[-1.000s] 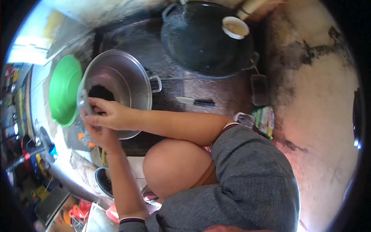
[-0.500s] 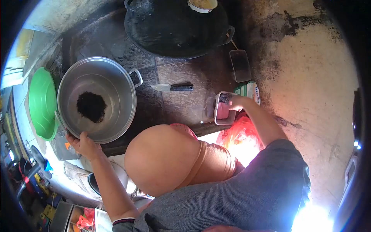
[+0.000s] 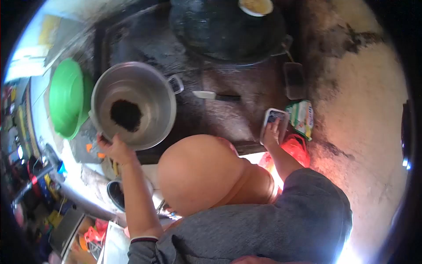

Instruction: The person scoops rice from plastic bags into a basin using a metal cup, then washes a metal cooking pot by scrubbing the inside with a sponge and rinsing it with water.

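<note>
A large metal pot [image 3: 151,77] stands at the left of the dark counter, with a black heap [image 3: 126,115] on its bottom. My left hand [image 3: 118,148] grips the pot's near rim, fingers bent around it. Over at the right, my right hand [image 3: 272,133] reaches into a small clear plastic container [image 3: 283,125] with dark contents. Its fingers are extended and somewhat apart; nothing can be seen held in them. Between pot and container lies a knife [image 3: 216,96] with a black handle.
A green basin [image 3: 66,99] leans left of the pot. Behind are a wide black pan [image 3: 224,35] and a bowl [image 3: 256,6]. At the right are a dark lidded box [image 3: 294,81], a green-white packet [image 3: 301,116] and a red bag [image 3: 296,150].
The whole view has shifted, so the counter items appear farther right. My right hand's fingers now point farther into the container. My left hand stays at the pot's rim.
</note>
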{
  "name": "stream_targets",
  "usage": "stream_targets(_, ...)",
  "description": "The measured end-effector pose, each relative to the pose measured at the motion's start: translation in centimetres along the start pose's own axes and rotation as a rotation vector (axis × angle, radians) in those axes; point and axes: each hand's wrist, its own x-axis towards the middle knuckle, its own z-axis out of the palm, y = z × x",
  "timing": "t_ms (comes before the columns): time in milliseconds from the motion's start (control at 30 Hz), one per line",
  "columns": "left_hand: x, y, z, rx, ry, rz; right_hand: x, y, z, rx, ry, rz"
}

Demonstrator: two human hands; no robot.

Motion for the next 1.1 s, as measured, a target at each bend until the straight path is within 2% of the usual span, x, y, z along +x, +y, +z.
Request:
stream_targets(33,0.2,-0.5,-0.2,0.019,-0.003,0.037,0.0,-0.5,0.2,0.013,-0.014,-0.039)
stream_targets(100,0.6,-0.7,-0.5,0.051,0.018,0.083,-0.9,-2.4,-3.8,0.066,-0.104,0.017)
stream_targets(200,1.6,-0.7,0.0,0.14,0.021,0.091,1.3,1.1,0.3,0.178,-0.06,-0.034)
stream_targets(233,2.1,-0.8,-0.2,0.211,-0.014,0.126,2.1,1.5,-0.1,0.176,-0.062,-0.049)
stream_targets(267,2.6,-0.9,-0.5,0.288,-0.054,0.16,2.5,1.7,-1.0,0.022,-0.146,-0.143)
stream_targets(300,3.1,-0.9,-0.6,0.297,-0.043,0.158,2.4,0.8,-4.1,-0.147,-0.157,-0.374)
stream_targets(367,3.9,-1.0,-0.6,0.412,-0.155,0.29,2.1,-1.1,-10.3,-0.491,-0.036,-0.852)
stream_targets(433,3.7,-1.3,-0.1,0.358,-0.139,0.331,3.3,-5.9,-15.4,-0.218,-0.439,-0.352)
stream_targets(467,3.4,-0.6,0.4,0.304,-0.195,0.283,3.0,-8.8,-18.5,-0.043,-0.512,-0.393)
stream_targets(533,2.6,1.2,1.3,0.273,-0.318,0.223,3.5,-14.8,-20.2,0.173,-0.654,-0.554)
stream_targets(567,2.5,1.0,1.4,0.276,-0.307,0.222,4.1,-17.9,-19.8,0.214,-0.726,-0.676)
stream_targets(600,2.6,0.8,1.6,0.285,-0.337,0.236,4.1,-21.3,-17.9,0.494,-0.853,-0.756)
stream_targets(633,2.6,0.6,1.7,0.295,-0.367,0.252,2.3,-25.1,-17.0,1.126,-1.243,-0.684)
stream_targets(667,2.4,0.8,2.1,0.308,-0.357,0.318,0.5,-29.7,-17.5,0.919,-1.275,-0.644)
stream_targets(700,2.2,0.9,2.4,0.314,-0.347,0.32,-0.8,-33.2,-16.2,0.824,-1.342,-0.78)
stream_targets(733,2.0,0.9,2.6,0.322,-0.337,0.334,-3.1,-36.3,-14.5,0.901,-1.407,-0.731)
stream_targets(800,1.8,1.3,2.8,0.378,-0.305,0.322,-6.6,-40.8,-9.6,0.897,-1.418,-0.794)
stream_targets(833,2.0,1.4,2.7,0.39,-0.296,0.317,-5.8,-41.0,-5.4,0.892,-1.434,-0.796)
stream_targets(867,2.3,1.5,2.3,0.38,-0.282,0.27,-4.4,-41.0,-0.5,0.786,-0.928,-1.384)
stream_targets(900,2.7,1.4,2.0,0.364,-0.264,0.226,-2.5,-41.2,1.8,0.612,-0.324,-1.866)
stream_targets(967,3.0,1.2,1.4,0.384,-0.252,0.243,4.8,-40.8,-3.9,-0.013,-0.209,-1.563)
stream_targets(1000,3.0,1.3,1.6,0.382,-0.242,0.259,4.8,-41.5,-3.7,-0.02,-0.213,-1.572)
stream_targets(1067,3.6,0.6,1.1,0.359,-0.19,0.222,3.2,-42.1,-2.7,-0.178,-0.323,-1.361)
stream_targets(1100,4.1,0.7,1.0,0.354,-0.184,0.225,2.3,-42.6,-2.8,-0.184,-0.317,-1.366)
